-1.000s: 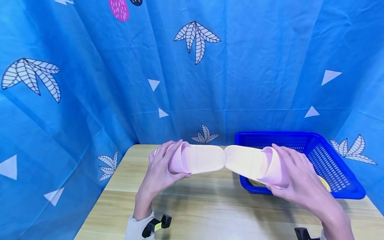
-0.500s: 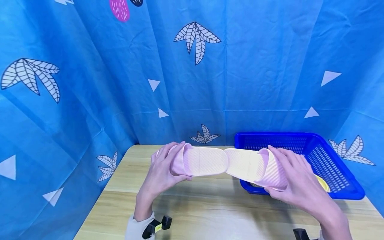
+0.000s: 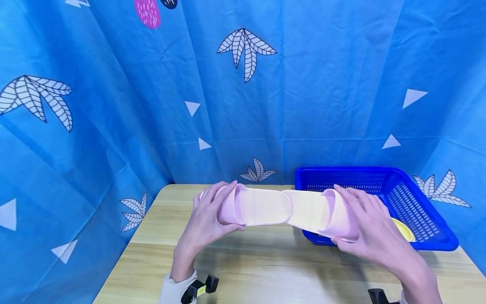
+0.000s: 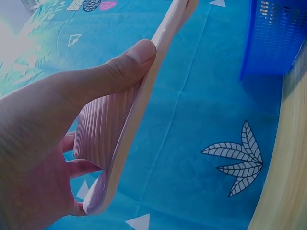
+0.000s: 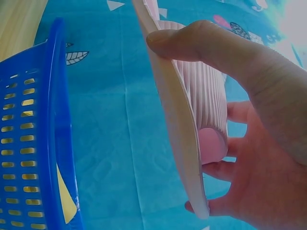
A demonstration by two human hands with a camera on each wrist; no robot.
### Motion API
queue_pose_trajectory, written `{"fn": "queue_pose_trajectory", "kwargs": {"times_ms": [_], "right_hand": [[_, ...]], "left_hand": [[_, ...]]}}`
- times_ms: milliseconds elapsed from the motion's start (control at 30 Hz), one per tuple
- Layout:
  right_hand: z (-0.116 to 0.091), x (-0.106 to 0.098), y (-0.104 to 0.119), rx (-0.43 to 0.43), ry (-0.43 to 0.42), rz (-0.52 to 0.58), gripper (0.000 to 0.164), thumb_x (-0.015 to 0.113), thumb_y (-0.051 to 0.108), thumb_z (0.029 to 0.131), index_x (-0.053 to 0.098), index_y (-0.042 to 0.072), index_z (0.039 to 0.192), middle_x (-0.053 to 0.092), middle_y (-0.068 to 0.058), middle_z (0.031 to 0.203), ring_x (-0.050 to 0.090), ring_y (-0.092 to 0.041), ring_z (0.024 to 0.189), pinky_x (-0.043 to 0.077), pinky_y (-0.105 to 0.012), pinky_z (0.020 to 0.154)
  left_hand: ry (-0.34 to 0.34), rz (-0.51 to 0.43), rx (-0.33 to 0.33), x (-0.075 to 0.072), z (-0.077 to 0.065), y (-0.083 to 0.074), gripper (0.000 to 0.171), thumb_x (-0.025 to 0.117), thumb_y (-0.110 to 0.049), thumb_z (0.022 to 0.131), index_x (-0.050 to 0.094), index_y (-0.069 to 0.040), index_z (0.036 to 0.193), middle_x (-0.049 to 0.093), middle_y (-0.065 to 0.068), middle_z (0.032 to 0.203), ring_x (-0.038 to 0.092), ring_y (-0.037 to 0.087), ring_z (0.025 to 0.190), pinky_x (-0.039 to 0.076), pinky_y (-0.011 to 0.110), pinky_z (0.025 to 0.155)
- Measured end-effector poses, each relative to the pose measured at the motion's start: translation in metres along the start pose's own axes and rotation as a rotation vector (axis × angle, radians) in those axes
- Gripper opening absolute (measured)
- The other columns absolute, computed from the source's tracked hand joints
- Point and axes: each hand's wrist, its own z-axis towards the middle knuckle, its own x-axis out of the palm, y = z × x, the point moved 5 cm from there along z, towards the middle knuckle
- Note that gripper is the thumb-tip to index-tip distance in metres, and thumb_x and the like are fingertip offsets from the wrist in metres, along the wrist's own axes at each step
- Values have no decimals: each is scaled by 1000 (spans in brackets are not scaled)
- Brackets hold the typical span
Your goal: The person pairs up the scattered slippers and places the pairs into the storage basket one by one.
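Observation:
Two pale pink slide slippers are held up above the table, heel to heel, soles facing down. My left hand grips the left slipper around its ribbed strap, thumb along the near edge. My right hand holds the right slipper the same way, by its strap and sole edge. In the head view the left slipper's heel overlaps the right one's. Side-on in the left wrist view, the left slipper shows the thumb pressed to its edge. The right wrist view shows the right slipper between thumb and fingers.
A blue perforated plastic basket stands at the back right of the wooden table, partly behind the right hand. Something yellow lies inside it. A blue patterned curtain hangs behind the table and at both sides.
The slippers' heels have come closer, from just touching to overlapping. The right hand has shifted left with its slipper; the left hand has moved slightly right and down.

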Motion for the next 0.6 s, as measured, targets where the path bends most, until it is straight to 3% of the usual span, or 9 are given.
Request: {"fn": "queue_pose_trajectory", "kwargs": {"times_ms": [600], "right_hand": [[1,4,7,-25,3,-23,122,96,33,52,40,14,158,57,-15,133,52,-37,117,37,-55,91]], "left_hand": [[5,-9,28,5,1,-7,111,95,-57,61,44,-31,156,49,0,147,43,24,136,32,59,104]]}}
